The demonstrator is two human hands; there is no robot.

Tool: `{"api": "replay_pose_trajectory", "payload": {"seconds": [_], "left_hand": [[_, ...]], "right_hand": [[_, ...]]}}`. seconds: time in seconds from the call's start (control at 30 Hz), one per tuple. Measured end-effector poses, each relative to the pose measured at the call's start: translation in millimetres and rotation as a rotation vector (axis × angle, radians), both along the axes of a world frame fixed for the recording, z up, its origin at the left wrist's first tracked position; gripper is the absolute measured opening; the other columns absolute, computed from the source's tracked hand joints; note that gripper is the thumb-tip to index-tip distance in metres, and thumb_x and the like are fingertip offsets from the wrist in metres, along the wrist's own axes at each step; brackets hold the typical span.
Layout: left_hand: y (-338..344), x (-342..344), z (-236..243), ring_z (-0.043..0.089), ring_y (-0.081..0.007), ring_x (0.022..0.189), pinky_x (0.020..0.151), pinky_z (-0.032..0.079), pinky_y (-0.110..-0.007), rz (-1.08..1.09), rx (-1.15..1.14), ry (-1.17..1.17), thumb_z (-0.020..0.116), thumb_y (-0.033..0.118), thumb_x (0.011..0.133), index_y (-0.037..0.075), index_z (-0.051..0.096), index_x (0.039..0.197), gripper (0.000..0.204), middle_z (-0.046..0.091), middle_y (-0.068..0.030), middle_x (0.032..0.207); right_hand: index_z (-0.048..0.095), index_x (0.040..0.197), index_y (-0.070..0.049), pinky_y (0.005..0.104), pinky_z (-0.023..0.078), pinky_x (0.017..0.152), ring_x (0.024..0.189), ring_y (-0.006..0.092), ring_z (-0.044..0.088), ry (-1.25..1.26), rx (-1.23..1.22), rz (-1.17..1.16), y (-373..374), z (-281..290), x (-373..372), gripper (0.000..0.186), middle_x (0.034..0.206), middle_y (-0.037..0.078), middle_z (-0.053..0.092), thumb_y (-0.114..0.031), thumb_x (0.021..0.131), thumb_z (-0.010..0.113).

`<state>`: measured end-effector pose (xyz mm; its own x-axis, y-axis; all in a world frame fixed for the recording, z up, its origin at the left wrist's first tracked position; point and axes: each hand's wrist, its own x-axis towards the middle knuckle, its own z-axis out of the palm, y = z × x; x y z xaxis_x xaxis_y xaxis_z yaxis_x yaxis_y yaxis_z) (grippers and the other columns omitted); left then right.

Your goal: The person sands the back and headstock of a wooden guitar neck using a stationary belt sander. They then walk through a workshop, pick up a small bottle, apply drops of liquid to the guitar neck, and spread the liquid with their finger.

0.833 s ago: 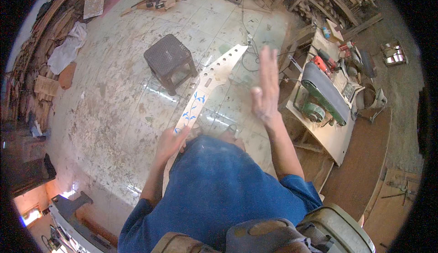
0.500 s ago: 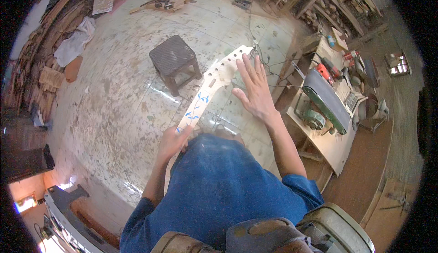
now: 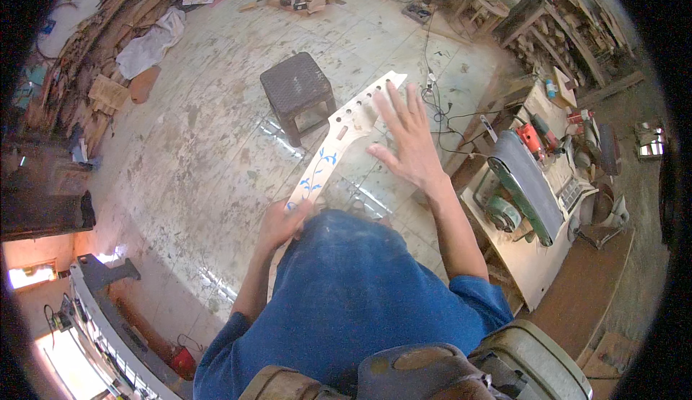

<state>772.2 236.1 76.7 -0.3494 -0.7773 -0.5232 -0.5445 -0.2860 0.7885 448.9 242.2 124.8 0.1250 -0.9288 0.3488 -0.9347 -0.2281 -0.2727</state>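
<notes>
A pale guitar neck [image 3: 336, 140] slants up and to the right in front of my body. Blue vine-like inlays run along its fretboard, and a row of round holes lines the headstock. My left hand [image 3: 283, 221] is closed around the neck's lower end, hiding that part. Beside the headstock, my right hand [image 3: 409, 140] is open with fingers spread, the fingertips at or just over its right edge; whether they touch I cannot tell.
A dark plastic stool [image 3: 297, 86] stands on the stained floor beyond the neck. To the right, a workbench [image 3: 530, 270] carries a belt sander [image 3: 526, 184] and a red power tool [image 3: 530, 139]. Cords [image 3: 441, 112] trail on the floor. Wood planks [image 3: 86, 61] are piled at left.
The room has shifted right and slightly down in view. Both hands keep their places on and beside the neck, with the right hand slightly lower along the headstock's edge.
</notes>
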Motion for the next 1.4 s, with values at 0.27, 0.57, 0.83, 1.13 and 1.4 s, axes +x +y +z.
{"api": "replay_pose_trajectory", "payload": {"seconds": [0.27,0.57,0.83,1.13,1.4], "left_hand": [[20.2,-14.1,-5.1,0.059,-0.0136,0.051,0.048,0.046,-0.031,0.076,0.041,-0.008,0.069,0.045,0.096,-0.001,0.072,0.096,0.046,0.061,-0.004,0.062],[43.2,-32.6,11.6,0.057,-0.0133,0.051,0.048,0.044,-0.031,0.162,0.122,-0.065,0.069,0.044,0.097,-0.001,0.069,0.09,0.045,0.061,-0.0037,0.062],[64.8,-38.6,20.4,0.058,-0.0135,0.051,0.049,0.045,-0.031,0.262,0.116,-0.154,0.07,0.048,0.095,-0.001,0.069,0.092,0.049,0.061,-0.0045,0.063],[78.4,-5.7,10.0,0.059,-0.0149,0.053,0.051,0.047,-0.032,0.377,0.146,-0.101,0.069,0.052,0.094,-0.002,0.071,0.098,0.054,0.063,-0.0056,0.065],[59.8,56.6,-0.9,0.062,-0.0166,0.057,0.053,0.047,-0.034,0.492,0.151,-0.107,0.067,0.05,0.094,-0.002,0.072,0.101,0.053,0.064,-0.0078,0.068]], "right_hand": [[0.04,0.158,-0.03,0.0597,0.013,0.125,0.155,0.047,0.01,-0.033,-0.019,-0.085,-15.9,-21.9,-27.4,0.074,0.17,0.013,0.02,-0.063,0.094,0.056],[0.039,0.158,-0.018,0.0609,0.015,0.124,0.154,0.0485,0.014,0.082,0.033,0.116,-15.0,-31.7,-37.0,0.078,0.169,0.016,0.023,-0.056,0.095,0.061],[0.037,0.159,-0.016,0.0594,0.018,0.123,0.154,0.0427,0.02,-0.144,-0.01,0.209,-17.2,-35.4,-38.0,0.077,0.168,0.012,0.028,-0.049,0.095,0.065],[0.033,0.159,-0.008,0.0555,0.021,0.124,0.152,0.0454,0.024,-0.194,-0.041,-0.061,-59.2,-61.3,-41.1,0.07,0.165,0.019,0.03,-0.036,0.101,0.059],[0.029,0.161,-0.007,0.0532,0.019,0.125,0.154,0.0462,0.02,-0.121,0.149,0.366,-86.4,-52.4,80.7,0.075,0.165,0.019,0.03,-0.037,0.1,0.06]]}}
